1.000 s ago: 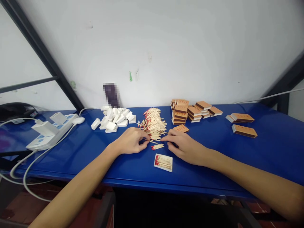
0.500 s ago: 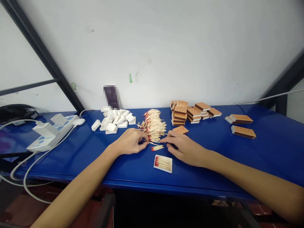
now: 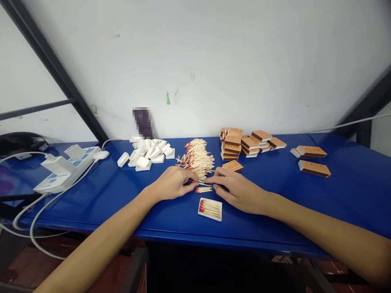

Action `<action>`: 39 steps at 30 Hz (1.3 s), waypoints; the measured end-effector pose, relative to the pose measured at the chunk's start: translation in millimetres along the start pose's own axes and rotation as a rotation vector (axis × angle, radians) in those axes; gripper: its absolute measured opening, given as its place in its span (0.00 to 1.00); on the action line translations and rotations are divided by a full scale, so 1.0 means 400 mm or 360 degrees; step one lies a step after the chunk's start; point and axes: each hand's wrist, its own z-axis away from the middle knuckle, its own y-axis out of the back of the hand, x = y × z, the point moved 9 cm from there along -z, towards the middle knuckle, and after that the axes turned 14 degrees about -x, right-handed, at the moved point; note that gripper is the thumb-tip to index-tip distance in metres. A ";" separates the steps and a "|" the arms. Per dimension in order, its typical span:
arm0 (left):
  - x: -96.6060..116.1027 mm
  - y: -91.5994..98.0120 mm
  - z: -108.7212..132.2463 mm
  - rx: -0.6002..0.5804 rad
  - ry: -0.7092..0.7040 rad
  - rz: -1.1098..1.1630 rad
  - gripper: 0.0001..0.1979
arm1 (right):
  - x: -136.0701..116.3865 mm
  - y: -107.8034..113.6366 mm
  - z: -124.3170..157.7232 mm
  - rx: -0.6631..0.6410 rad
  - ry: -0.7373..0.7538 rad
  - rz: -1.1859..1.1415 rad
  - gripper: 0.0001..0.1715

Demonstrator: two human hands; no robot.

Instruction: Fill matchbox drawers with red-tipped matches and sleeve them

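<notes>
My left hand (image 3: 175, 183) pinches between thumb and forefinger at the near edge of a big heap of red-headed matches (image 3: 199, 156); a match sticks out from its fingertips. My right hand (image 3: 236, 189) rests to the right of the heap, forefinger stretched toward the same match, thumb apart from it and nothing visibly gripped. Just below the fingertips lies a small row of matches (image 3: 204, 189), heads to the left. Nearer the table's front edge, a white matchbox tray (image 3: 220, 209) holds a layer of matches, also heads left.
White empty matchbox trays (image 3: 151, 150) are piled at the back left. Orange matchboxes (image 3: 233, 140) stand stacked at the back right, with a few more (image 3: 314, 168) farther right. A power strip (image 3: 65, 171) with cables occupies the left of the blue table (image 3: 269, 232).
My left hand has shifted a little to the right, its fingertips now closer to my right forefinger. The right hand has barely moved.
</notes>
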 end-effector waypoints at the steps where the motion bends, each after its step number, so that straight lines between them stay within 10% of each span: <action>1: 0.001 0.000 -0.001 0.0001 -0.0002 0.0005 0.07 | -0.001 0.000 0.000 -0.0002 0.0001 0.0002 0.20; 39: -0.008 0.013 0.007 0.0014 0.0057 -0.0071 0.05 | 0.002 0.002 -0.017 0.0118 0.0083 -0.0179 0.09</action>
